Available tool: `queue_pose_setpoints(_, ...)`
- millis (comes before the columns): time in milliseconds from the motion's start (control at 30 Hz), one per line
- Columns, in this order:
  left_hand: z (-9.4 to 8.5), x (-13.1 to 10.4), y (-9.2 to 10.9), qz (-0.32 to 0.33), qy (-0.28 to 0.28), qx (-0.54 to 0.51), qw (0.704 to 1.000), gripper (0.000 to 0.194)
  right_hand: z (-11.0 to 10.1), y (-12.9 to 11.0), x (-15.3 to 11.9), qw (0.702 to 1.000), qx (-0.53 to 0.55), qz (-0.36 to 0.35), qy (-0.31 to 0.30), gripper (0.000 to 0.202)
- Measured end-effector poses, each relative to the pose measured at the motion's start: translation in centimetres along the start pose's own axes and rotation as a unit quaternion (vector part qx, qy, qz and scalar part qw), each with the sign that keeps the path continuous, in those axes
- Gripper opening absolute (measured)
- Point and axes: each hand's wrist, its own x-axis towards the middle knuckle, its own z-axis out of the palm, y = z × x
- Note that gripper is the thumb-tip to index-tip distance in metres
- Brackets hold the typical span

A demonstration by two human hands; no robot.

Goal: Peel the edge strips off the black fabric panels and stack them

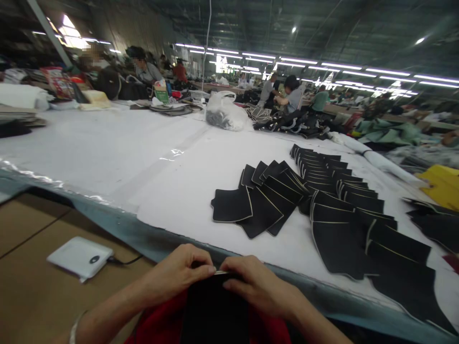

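The white-covered table (161,138) spread across the view. To its left, at the near side, lay a brown surface (32,282). On the table's right half, overlapping black panels (333,234) with pale edges ran in rows, with a smaller fan of them (229,205) nearer its middle. Beyond the table's right edge was yellow material (442,184), and toward its far edge sat a clear plastic bag (224,112) with dark contents. The held black piece (217,310) hung just before the table's near edge, over red fabric (161,320); the left hand (184,267) and right hand (256,282) both pinched its top edge. Left of the table's near edge, a white device (81,255) rested with a dark cable (131,261) attached
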Motion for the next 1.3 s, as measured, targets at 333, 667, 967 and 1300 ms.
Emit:
queue_pose_setpoints(333,-0.8,0.1,-1.2,-0.086,-0.094,-0.071,0.989,0.022,3.0,1.2,0.3,0.995,-0.015,-0.061,0.082,0.02)
queue_pose_setpoints(667,-1.0,0.4,-1.9,-0.082,-0.088,-0.043,0.992,0.017,4.1,1.4,1.1,0.988,-0.071,-0.102,0.096,0.015)
queue_pose_setpoints(967,0.4,0.3,-3.0,-0.1,-0.031,-0.116,0.988,0.012,6.2,1.3,0.8,0.962,-0.127,-0.139,0.196,0.022)
queue_pose_setpoints(1300,2.6,-0.6,-4.5,-0.116,-0.022,-0.082,0.99,0.013,7.9,2.3,1.2,0.947,-0.168,-0.174,0.211,0.027)
